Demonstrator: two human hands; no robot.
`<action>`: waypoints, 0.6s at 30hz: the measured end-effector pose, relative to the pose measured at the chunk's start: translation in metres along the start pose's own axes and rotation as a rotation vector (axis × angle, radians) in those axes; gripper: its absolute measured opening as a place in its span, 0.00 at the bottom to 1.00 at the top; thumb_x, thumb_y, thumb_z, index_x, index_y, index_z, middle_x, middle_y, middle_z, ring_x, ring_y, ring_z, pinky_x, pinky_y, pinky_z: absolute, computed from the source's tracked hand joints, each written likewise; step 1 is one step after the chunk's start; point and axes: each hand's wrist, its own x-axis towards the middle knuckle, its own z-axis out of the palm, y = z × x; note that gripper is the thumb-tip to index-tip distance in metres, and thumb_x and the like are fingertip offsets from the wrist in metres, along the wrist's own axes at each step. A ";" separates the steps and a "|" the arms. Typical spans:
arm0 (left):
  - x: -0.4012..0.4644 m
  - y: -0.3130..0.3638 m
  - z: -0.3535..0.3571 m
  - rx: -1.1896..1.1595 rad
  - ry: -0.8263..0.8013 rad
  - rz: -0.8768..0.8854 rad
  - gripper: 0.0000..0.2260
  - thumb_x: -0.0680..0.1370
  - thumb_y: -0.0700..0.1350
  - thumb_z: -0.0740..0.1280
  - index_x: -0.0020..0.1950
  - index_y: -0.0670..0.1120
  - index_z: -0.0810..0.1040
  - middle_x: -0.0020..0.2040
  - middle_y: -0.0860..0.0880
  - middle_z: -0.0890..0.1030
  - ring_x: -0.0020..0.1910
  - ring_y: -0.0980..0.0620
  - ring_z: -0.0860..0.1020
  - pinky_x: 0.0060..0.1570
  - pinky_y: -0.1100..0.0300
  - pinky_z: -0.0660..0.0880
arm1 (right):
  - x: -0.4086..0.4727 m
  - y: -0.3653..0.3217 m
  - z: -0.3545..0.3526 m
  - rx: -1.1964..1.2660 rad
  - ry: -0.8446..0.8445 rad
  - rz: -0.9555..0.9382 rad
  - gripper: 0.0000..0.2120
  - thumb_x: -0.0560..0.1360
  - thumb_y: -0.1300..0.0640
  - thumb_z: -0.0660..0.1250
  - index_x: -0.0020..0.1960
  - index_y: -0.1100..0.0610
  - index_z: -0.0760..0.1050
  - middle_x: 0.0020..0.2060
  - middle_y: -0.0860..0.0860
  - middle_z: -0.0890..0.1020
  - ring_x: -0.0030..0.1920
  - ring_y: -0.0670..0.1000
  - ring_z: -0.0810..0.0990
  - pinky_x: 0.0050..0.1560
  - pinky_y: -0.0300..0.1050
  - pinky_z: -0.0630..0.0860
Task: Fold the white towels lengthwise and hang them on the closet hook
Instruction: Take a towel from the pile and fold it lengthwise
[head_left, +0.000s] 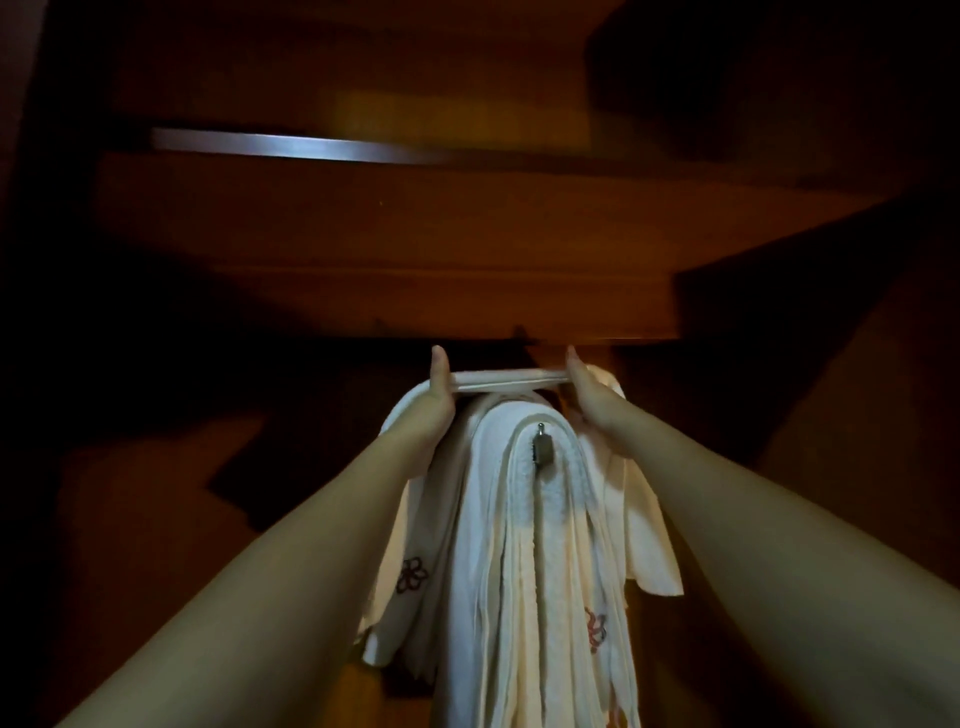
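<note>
Two hands, left (441, 395) and right (589, 392), each grip tight around a folded towel (509, 378) above the hook (541, 447).

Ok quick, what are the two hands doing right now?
Left hand: gripping the left end of the folded white towel.
Right hand: gripping the towel's right end, above the hook.

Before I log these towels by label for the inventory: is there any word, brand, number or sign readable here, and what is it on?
None: no readable text in this view.
Towels: only embroidered flower outlines, no lettering or tag showing.
Metal hook: no legible marking; too small and dim to tell.
Folded towel held between the left hand and right hand: plain white.
Wooden closet panel: bare.
</note>
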 end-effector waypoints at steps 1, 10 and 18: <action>0.003 -0.004 0.000 0.005 0.015 -0.005 0.52 0.57 0.83 0.49 0.62 0.48 0.81 0.56 0.43 0.85 0.58 0.45 0.82 0.67 0.46 0.73 | 0.003 0.003 0.001 -0.007 0.026 0.007 0.35 0.75 0.24 0.49 0.68 0.48 0.73 0.70 0.55 0.72 0.69 0.57 0.73 0.71 0.58 0.69; 0.022 -0.025 -0.011 -0.087 0.148 -0.076 0.59 0.48 0.86 0.56 0.69 0.50 0.74 0.58 0.47 0.83 0.59 0.49 0.80 0.66 0.53 0.71 | 0.010 0.007 0.007 -0.138 0.083 -0.028 0.29 0.71 0.20 0.49 0.49 0.41 0.76 0.70 0.53 0.72 0.69 0.56 0.72 0.69 0.55 0.68; 0.033 -0.027 0.003 0.054 0.280 -0.075 0.66 0.39 0.88 0.44 0.62 0.49 0.78 0.54 0.44 0.85 0.57 0.46 0.81 0.64 0.49 0.74 | 0.014 0.009 0.004 -0.059 0.037 0.022 0.35 0.63 0.19 0.51 0.57 0.37 0.76 0.59 0.52 0.80 0.51 0.48 0.80 0.53 0.46 0.74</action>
